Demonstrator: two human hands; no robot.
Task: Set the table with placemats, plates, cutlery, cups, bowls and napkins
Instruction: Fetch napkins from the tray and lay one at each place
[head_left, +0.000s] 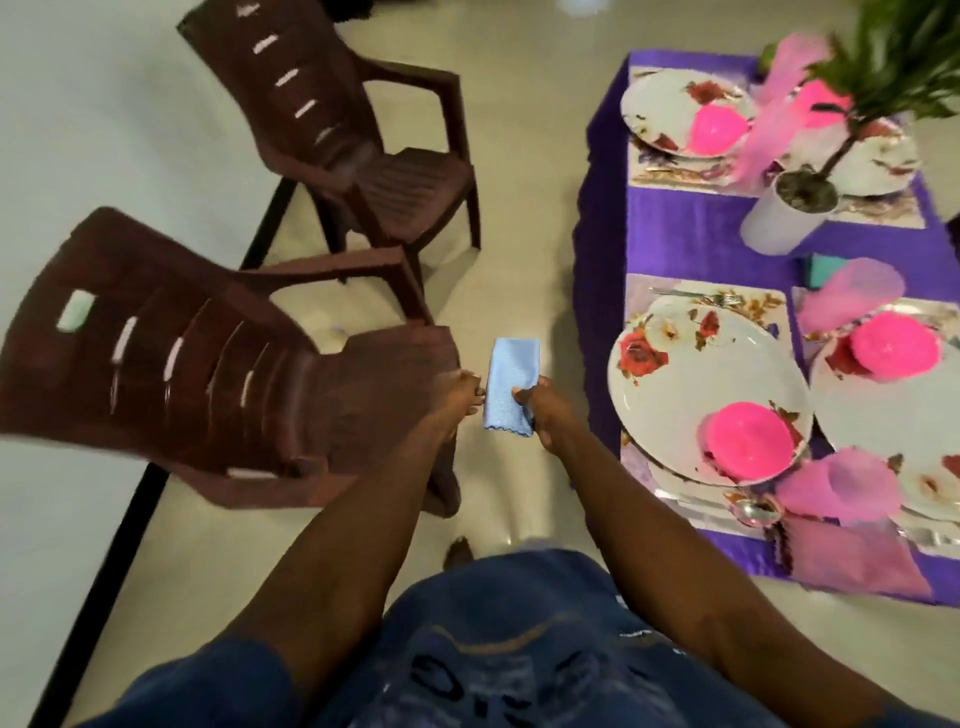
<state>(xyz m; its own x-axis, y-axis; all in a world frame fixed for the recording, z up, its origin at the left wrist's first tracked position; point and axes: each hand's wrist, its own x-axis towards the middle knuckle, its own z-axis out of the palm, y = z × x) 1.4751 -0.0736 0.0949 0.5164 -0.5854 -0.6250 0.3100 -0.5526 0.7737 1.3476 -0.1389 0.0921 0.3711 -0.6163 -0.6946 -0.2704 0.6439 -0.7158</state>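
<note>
A folded light-blue napkin (511, 382) hangs in the air in front of me, left of the table. My left hand (460, 397) pinches its left edge and my right hand (545, 408) grips its right side with the thumb on top. On the purple tablecloth (691, 236) to the right lie floral plates (706, 395) on placemats, each with a pink bowl (748, 439). Pink cups (841, 488) lie on their sides by the plates. A spoon (756, 512) and a pink napkin (852, 564) lie near the table's front edge; a fork (696, 296) lies beyond the near plate.
Two dark brown plastic chairs (208, 364) stand on the pale floor to my left, the nearer one close to my left hand. A potted plant in a white pot (779, 218) stands mid-table. A teal napkin (826, 270) lies behind the right setting.
</note>
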